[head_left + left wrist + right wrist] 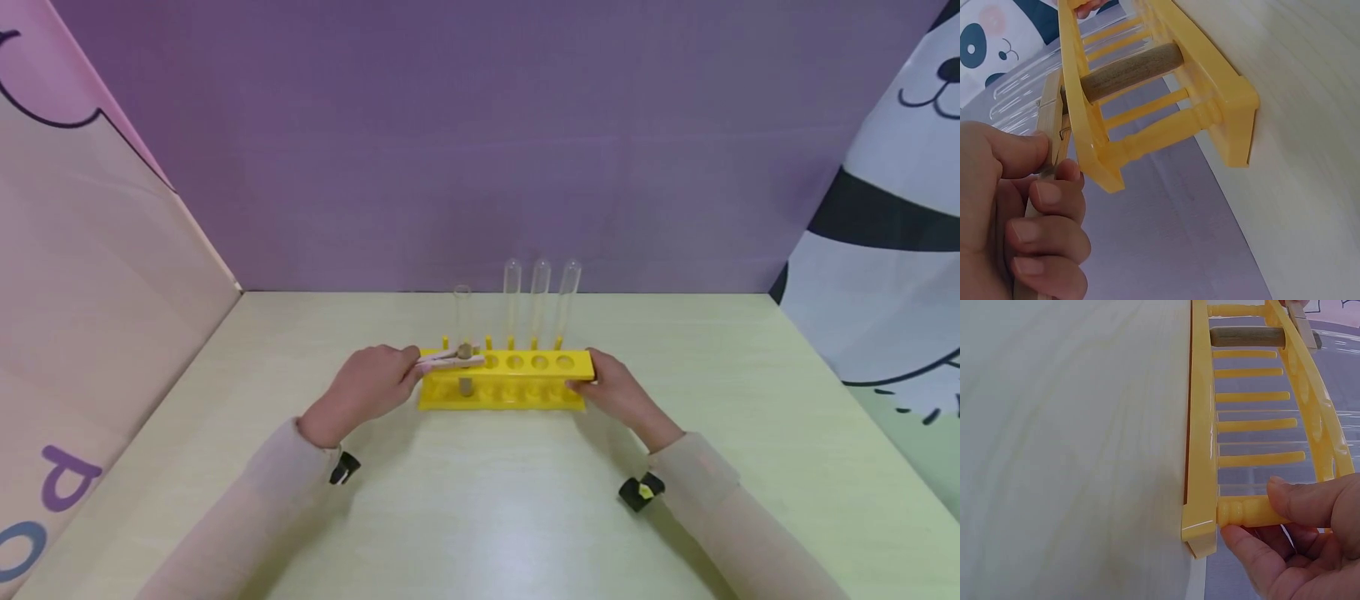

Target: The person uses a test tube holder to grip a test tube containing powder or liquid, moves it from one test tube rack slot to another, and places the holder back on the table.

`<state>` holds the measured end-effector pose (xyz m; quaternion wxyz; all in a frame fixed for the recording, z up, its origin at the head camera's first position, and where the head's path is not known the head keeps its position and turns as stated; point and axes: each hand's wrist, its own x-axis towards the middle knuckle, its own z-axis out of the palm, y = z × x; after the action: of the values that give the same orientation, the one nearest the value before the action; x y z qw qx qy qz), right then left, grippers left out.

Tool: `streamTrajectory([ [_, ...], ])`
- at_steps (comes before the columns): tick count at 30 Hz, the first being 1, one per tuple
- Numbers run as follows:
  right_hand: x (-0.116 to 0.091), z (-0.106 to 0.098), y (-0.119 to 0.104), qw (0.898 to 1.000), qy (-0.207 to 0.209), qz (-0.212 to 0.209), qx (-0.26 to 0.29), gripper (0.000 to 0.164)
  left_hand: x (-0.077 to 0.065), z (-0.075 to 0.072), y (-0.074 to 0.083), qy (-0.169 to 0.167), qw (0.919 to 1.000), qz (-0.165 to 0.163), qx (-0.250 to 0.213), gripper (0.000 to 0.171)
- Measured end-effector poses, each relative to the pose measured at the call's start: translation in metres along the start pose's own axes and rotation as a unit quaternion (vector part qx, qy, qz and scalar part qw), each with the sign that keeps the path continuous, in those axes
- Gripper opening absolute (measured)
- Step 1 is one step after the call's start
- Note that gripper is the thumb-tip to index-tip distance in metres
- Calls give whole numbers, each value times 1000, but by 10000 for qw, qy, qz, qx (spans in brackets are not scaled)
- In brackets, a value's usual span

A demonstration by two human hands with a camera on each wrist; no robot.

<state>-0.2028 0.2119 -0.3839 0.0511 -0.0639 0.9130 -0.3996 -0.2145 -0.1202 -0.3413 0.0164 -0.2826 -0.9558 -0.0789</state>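
Observation:
A yellow test tube rack (517, 375) stands on the table. Near its left end, a test tube (1132, 72) with brownish-grey contents passes down through a hole; its clear upper part (462, 308) rises above the rack. My left hand (372, 382) grips a wooden test tube clamp (1051, 119), fingers curled round its handle. The clamp's jaws lie at the tube just above the rack's top plate; whether they squeeze the glass I cannot tell. At the other end, my right hand (618, 392) holds the rack's end post (1250, 511) between thumb and fingers.
Three clear test tubes, including the middle one (540, 292), stand upside down on pegs along the rack's back. Behind the pale wooden table (495, 500) is a purple backdrop (480, 150). Printed panels flank both sides.

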Motion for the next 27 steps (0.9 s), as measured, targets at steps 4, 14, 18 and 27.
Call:
streamTrajectory([
  [4, 0, 0, 0, 10000, 6, -2, -23, 36, 0, 1, 1, -14, 10000, -12, 42, 22],
  [14, 1, 0, 0, 10000, 16, -46, -17, 33, 1, 2, 1, 117, 9996, 82, 227, 24],
  [18, 1, 0, 0, 10000, 31, -78, -48, 33, 1, 2, 1, 178, 9991, 93, 370, 24],
  [27, 1, 0, 1, 10000, -6, -21, -22, 32, 2, 2, 3, 12, 9985, -2, 545, 24],
])
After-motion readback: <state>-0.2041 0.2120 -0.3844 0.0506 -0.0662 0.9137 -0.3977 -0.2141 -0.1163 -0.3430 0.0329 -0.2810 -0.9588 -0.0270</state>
